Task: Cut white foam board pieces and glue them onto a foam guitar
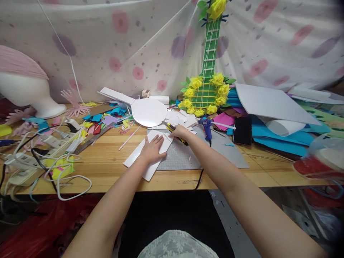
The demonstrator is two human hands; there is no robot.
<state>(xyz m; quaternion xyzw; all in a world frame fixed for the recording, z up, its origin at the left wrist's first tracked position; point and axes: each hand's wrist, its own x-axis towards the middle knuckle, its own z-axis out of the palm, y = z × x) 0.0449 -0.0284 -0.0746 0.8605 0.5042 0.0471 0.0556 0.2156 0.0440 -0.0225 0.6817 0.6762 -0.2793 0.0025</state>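
Note:
My left hand (154, 149) lies flat with fingers spread on a white board (148, 174), which rests at a slant on the table and partly on a grey cutting mat (177, 157). At the board's upper right corner, my right hand (179, 132) is closed around a yellow-and-black utility knife (170, 127), its blade end toward the upper left. The knife's middle is hidden under the hand, and its rear end shows below. My right fingertips touch or nearly touch the board's edge. Just behind lies a round white piece (149, 112) with a long white strip (116, 96).
A blue glue gun (206, 129) and a black phone (242, 130) sit right of my hands. Behind stands a green guitar shape (211, 53) with yellow flowers. Power strips (51, 152) with tangled cables lie left; a plastic cup (322, 157) is at the right edge.

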